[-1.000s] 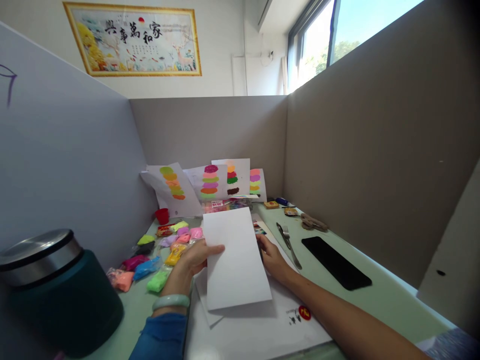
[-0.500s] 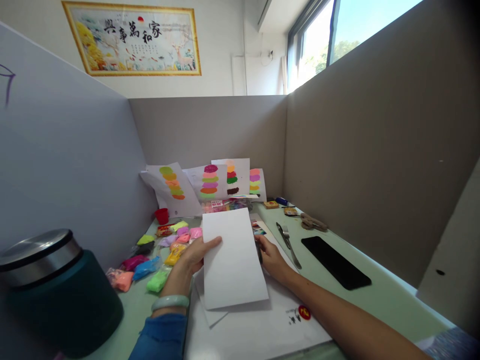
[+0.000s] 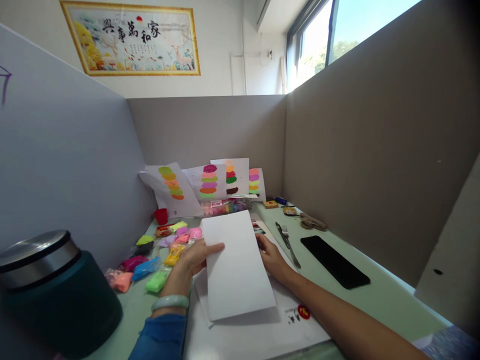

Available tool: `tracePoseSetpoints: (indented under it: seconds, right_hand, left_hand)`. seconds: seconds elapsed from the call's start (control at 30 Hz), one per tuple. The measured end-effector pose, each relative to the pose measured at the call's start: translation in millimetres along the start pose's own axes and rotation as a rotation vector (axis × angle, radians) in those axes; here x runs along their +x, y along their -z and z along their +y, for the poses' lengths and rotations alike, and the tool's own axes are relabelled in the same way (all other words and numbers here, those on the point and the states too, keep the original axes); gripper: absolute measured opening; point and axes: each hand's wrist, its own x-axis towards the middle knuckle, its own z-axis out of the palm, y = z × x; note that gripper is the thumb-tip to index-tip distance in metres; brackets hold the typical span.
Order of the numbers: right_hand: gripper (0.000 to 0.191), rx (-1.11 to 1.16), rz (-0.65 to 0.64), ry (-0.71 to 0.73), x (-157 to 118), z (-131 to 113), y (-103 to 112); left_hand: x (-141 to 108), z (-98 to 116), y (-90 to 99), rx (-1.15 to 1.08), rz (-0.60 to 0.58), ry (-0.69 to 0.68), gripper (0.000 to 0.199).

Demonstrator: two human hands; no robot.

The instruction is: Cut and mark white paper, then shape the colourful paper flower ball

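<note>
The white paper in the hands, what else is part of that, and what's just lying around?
In hand:
white paper
left hand
right hand
larger sheet underneath

Lying about:
clay packets
black phone
fork
red cup
dark flask

**What you cannot make out**

Your right hand [image 3: 270,257] hides its fingertips behind the white sheet [image 3: 236,265]; the green flask [image 3: 52,295] is cut by the left edge; small items by the fork [image 3: 289,243] are too tiny to identify.
</note>
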Motion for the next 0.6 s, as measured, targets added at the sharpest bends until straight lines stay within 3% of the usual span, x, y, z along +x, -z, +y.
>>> tracePoseSetpoints:
  seconds: [0.6]
  right_hand:
    - [0.033,0.000,0.026,-0.011,-0.6,-0.7,-0.3]
  left_hand:
    - [-3.4,2.5,-4.0,0.052,-0.046,0.016,0.054]
